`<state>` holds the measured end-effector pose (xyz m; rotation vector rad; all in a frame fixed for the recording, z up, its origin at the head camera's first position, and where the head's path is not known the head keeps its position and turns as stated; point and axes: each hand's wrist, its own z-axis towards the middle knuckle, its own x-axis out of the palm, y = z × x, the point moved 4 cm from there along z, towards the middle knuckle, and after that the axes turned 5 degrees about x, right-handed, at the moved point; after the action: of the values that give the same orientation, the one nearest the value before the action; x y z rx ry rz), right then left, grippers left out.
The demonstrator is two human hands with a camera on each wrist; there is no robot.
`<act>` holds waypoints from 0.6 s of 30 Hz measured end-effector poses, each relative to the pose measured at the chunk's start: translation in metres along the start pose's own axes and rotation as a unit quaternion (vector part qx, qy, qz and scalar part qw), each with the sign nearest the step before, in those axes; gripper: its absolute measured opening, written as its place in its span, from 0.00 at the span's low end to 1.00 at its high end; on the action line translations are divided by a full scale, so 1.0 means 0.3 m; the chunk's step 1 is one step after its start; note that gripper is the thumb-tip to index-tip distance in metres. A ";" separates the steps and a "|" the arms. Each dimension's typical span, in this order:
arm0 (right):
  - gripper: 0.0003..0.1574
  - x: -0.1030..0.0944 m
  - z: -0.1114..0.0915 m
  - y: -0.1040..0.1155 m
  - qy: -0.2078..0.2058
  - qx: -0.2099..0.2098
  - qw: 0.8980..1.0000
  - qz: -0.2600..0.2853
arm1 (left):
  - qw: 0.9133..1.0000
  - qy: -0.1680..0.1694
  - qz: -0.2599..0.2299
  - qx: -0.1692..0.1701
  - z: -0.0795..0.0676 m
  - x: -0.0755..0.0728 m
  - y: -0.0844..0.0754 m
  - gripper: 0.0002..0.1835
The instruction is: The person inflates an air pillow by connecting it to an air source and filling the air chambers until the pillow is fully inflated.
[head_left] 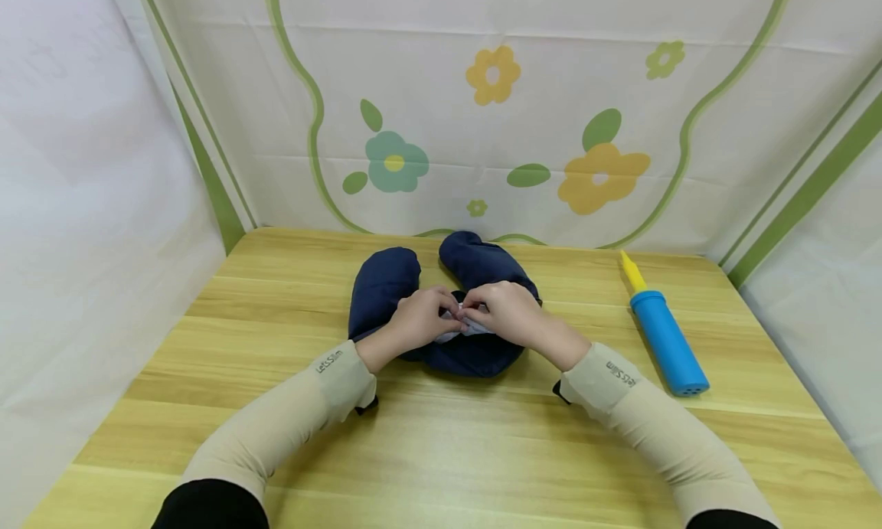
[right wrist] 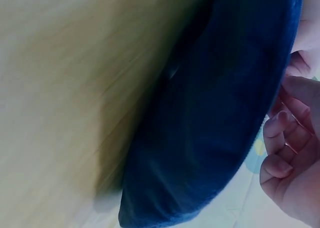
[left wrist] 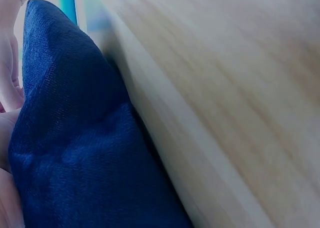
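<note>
A navy U-shaped neck pillow (head_left: 383, 293) lies on the table, its two arms pointing to the back. Whitish material (head_left: 477, 327) shows through an opening in its curved middle. My left hand (head_left: 417, 315) and right hand (head_left: 508, 311) meet there, fingertips together, pinching the whitish material. In the left wrist view, the dark cover (left wrist: 80, 133) hides most of the fingers. From the right wrist, the right hand (right wrist: 295, 173) has its thumb and fingers bent beside the cover's edge (right wrist: 210, 118); what exactly the tips pinch, I cannot tell.
A blue hand pump (head_left: 668, 345) with a yellow nozzle (head_left: 632, 272) lies on the right side of the wooden table (head_left: 468, 452). Behind the table hangs a white cloth (head_left: 413, 70) printed with flowers, and more white cloth stands at both sides.
</note>
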<state>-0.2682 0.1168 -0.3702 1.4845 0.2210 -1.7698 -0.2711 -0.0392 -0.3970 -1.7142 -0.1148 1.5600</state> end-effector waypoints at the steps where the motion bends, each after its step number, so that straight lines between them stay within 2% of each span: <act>1: 0.05 0.001 -0.001 0.003 0.001 -0.002 1.000 0.004 | 1.000 -0.002 0.003 -0.001 -0.001 -0.001 -0.001 0.06; 6: 0.06 0.001 -0.004 0.016 0.013 -0.016 1.000 0.017 | 1.000 -0.013 0.022 0.004 -0.002 -0.003 -0.002 0.11; 9: 0.06 -0.007 -0.012 0.018 0.024 -0.033 0.999 0.023 | 1.000 -0.019 0.022 0.011 -0.005 -0.005 -0.004 0.08; 13: 0.06 -0.038 -0.030 0.001 0.016 -0.049 0.998 0.033 | 1.000 -0.024 0.009 0.016 -0.007 -0.011 -0.005 0.05; 18: 0.08 -0.091 -0.060 -0.046 0.008 -0.016 0.999 0.031 | 0.999 -0.025 0.013 0.023 -0.002 -0.019 -0.006 0.07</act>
<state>-0.2640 0.1492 -0.3559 1.4677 0.2078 -1.6987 -0.2709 -0.0415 -0.3915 -1.6477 -0.0816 1.6124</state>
